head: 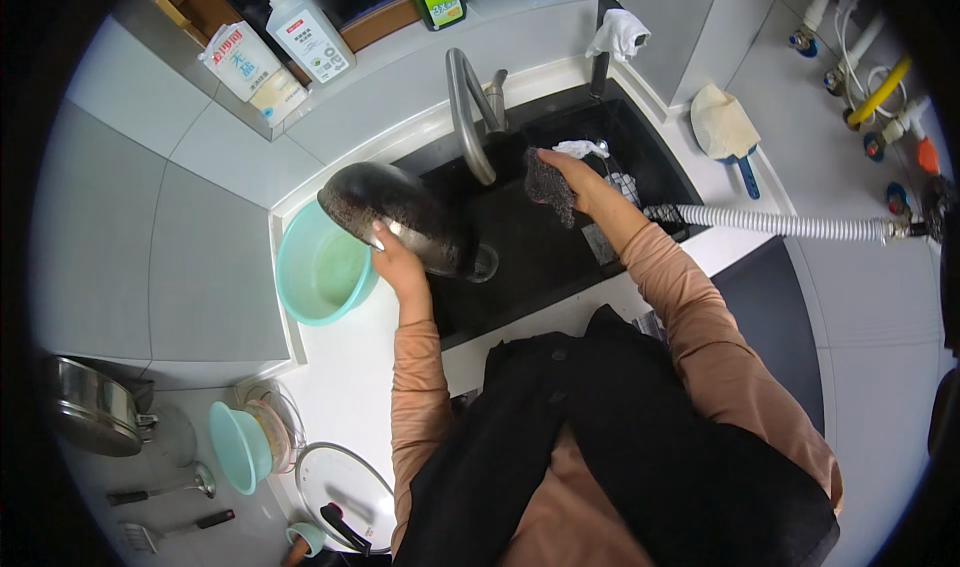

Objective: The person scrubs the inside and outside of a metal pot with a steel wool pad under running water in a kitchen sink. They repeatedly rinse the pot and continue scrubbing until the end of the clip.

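My left hand (399, 263) grips the rim of a dark, wok-like metal pan (386, 192), with the thumb on its brighter metal patch. The pan is tipped on its side over the left part of the black sink (517, 244), and its blackened surface faces up. In my right hand (581, 177) is a dark grey mesh scrubber (551, 184), apart from the pan and above the sink's right half. The steel faucet (469, 117) stands between the two, with no visible water stream. Part of the drain (486, 264) shows beside the pan.
A turquoise basin (289, 274) stands left of the sink, partly behind the pan. A wire basket (619, 166) sits in the sink's right end, near a ribbed hose (780, 222). Bottles (311, 38) line the ledge. A glass lid (345, 484) lies on the left counter.
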A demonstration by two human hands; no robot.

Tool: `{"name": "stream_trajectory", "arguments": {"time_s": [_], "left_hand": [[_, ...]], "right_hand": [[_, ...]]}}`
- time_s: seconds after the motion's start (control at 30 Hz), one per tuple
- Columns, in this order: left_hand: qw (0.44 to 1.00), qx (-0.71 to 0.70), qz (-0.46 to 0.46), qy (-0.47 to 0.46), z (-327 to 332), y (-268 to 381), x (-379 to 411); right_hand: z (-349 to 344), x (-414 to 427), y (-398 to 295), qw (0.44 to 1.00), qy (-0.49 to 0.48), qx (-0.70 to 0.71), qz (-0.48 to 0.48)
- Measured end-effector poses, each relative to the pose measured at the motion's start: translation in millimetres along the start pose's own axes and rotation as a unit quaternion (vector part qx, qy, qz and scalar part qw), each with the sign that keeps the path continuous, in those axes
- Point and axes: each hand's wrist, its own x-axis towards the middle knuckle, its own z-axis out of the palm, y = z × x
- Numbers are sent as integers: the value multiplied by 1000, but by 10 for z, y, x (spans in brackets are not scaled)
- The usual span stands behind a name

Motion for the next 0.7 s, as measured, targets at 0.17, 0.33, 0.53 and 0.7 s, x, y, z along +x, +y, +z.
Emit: {"name": "stream_trajectory", "arguments": {"time_s": [0.17, 0.33, 0.53, 0.7], "left_hand": [[999, 32, 29, 30, 116, 86, -84], [990, 100, 50, 83, 163, 130, -137], [974, 183, 76, 113, 187, 126, -157], [976, 167, 34, 133, 345, 236, -155]], "right_hand": [[-201, 763, -460, 929, 28, -315, -192], [-186, 1701, -750, 869, 69, -429, -237], [-12, 2322, -831, 836, 119, -480, -238], [-32, 2680, -796, 807, 190, -496, -259]]}}
